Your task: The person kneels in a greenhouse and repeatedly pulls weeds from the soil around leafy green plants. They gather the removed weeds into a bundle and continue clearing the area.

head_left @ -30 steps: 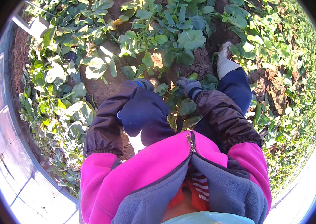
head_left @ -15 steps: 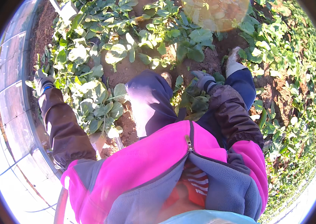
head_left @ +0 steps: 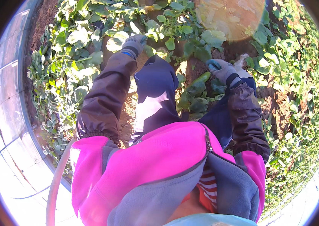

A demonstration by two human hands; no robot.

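My left hand [head_left: 134, 45], in a grey glove with teal fingertips, reaches over the leafy green plants [head_left: 78, 36] just ahead of my left knee. Its fingers are curled in; whatever they grip, if anything, is hidden. My right hand [head_left: 224, 71], gloved the same way, hovers by my right foot with its fingers drawn together. I cannot make out anything held in it. Below and left of it, between my legs, lies a heap of green leaves [head_left: 197, 101], with a long pale-green leaf or stalk [head_left: 202, 78] on top.
Bare brown soil [head_left: 197, 67] shows between the plant rows. Dense foliage [head_left: 299, 94] runs along the right. A pale sheeted surface with wires [head_left: 10, 101] borders the left side. My bent left knee [head_left: 155, 75] stands between the hands.
My left hand has swung from the far-left plants inward to ahead of my left knee. My right hand has lifted off the leaf heap and shifted up and right, uncovering the long pale-green piece.
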